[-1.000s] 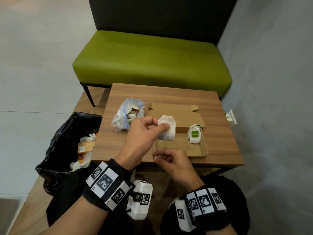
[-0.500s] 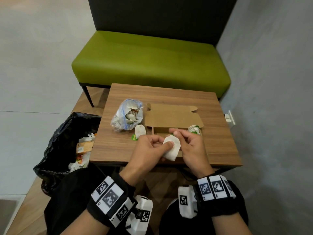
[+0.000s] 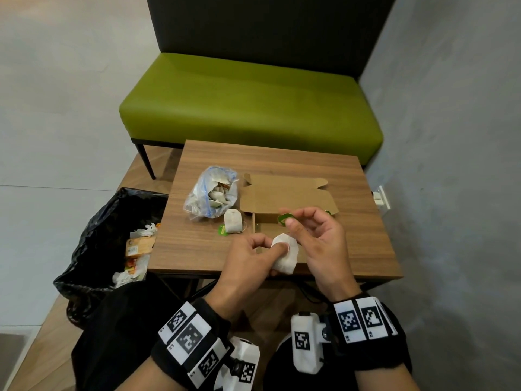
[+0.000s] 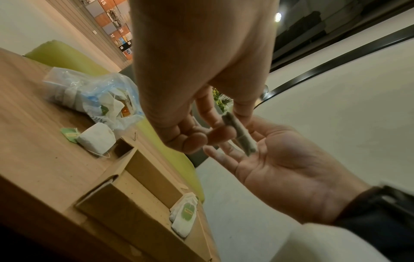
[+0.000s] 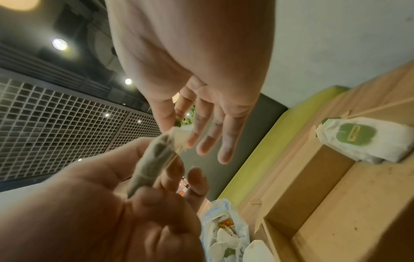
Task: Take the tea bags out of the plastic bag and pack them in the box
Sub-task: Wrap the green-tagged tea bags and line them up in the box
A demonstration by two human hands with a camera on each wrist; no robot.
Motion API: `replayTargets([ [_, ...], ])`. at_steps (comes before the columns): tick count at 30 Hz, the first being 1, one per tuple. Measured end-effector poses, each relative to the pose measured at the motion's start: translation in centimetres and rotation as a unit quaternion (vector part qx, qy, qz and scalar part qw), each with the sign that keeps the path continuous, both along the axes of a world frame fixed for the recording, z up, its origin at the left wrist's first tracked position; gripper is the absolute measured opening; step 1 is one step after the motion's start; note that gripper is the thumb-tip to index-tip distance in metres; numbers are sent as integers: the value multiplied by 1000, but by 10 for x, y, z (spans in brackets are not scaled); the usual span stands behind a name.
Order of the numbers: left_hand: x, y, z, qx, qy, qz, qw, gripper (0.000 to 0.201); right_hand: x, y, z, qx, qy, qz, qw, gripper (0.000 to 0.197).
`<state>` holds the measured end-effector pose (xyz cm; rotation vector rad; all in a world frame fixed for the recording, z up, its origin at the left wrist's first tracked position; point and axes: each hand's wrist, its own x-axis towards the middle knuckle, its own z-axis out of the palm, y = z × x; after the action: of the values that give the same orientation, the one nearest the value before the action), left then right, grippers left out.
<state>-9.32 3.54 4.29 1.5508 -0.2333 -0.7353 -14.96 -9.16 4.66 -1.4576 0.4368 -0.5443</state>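
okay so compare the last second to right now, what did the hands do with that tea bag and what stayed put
The left hand brought the tea bag it pinches back from over the box toward the table's near edge. The right hand came up to meet it and now pinches its green tag, lifted away from the bag. The plastic bag, the box and the loose tea bag on the table have not shifted.

Held tea bag [image 3: 285, 256]: white, above near box edge. Plastic bag [image 3: 210, 193] (clear, crumpled) left of open cardboard box [image 3: 284, 196]. Loose tea bag [image 3: 233, 220] on tabletop [image 3: 363, 238] between them; packed tea bag [image 4: 184, 217] inside box.
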Motion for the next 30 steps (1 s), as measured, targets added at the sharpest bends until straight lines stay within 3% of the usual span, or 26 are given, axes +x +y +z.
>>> replayTargets([
  [5,2,1,0,-8,26,-9,1000,21,-8,-3,-1,-70,-17,33,997,22],
  [9,6,5,0,-34,41,-20,998,29,-14,-11,-4,-102,-12,64,993,19],
  [20,8,4,4,-77,47,-50,995,38,-12,-15,-10,-136,5,47,990,14],
  [25,9,4,-2,-61,29,-54,996,20,-16,-15,-7,-103,0,56,993,21],
  [28,7,4,-1,-76,18,-45,996,17,-17,-15,-8,-80,40,48,995,29],
  [30,7,4,0,-84,13,-47,995,16,-18,-16,-8,-83,69,57,993,23],
])
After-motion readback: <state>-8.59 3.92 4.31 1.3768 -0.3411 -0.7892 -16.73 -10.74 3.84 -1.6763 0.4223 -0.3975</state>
